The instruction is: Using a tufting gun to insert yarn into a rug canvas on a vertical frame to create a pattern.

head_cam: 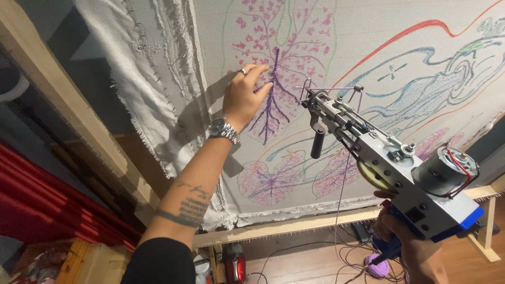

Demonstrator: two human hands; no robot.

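Purple tufted vein line [272,100] is running top to bottom at frame centre, under the left hand [243,97].
Left fingers [259,72] are lying spread and flat on the stretched cloth [368,42], holding nothing; the right hand [405,247], lower right, is gripping the tufting gun [389,158], its needle tip pointing just right of that line.

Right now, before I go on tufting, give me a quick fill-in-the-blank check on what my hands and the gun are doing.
1. The left hand touches the stretched cloth at the ____ stitched branch lines.
2. The right hand holds the tufting gun by its ____ grip.
3. The yarn feeding the gun is ____.
4. The left wrist wears a ____.

Missing words: purple; blue; purple; watch
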